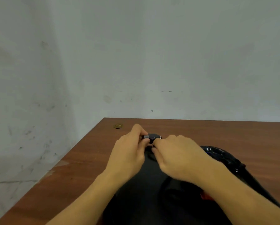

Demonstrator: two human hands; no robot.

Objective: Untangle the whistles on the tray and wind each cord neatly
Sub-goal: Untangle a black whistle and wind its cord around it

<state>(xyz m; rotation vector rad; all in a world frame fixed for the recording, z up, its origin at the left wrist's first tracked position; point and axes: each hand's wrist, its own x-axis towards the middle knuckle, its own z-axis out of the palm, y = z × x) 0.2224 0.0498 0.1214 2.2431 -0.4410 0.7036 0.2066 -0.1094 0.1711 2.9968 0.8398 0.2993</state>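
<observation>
A black glossy tray (220,153) lies on the brown table, mostly covered by my forearms. Above its far end, my left hand (128,153) pinches a small dark whistle (149,137) with a silvery end between thumb and fingers. My right hand (176,155) meets it from the right, fingers curled and pinching the same whistle or its dark cord. The cord itself is hidden by my fingers. A red piece (205,196) peeks out on the tray under my right forearm.
The wooden table (87,168) ends at its left edge and at the far edge against a pale wall. A small round brass-coloured fitting (118,126) sits near the table's far left corner.
</observation>
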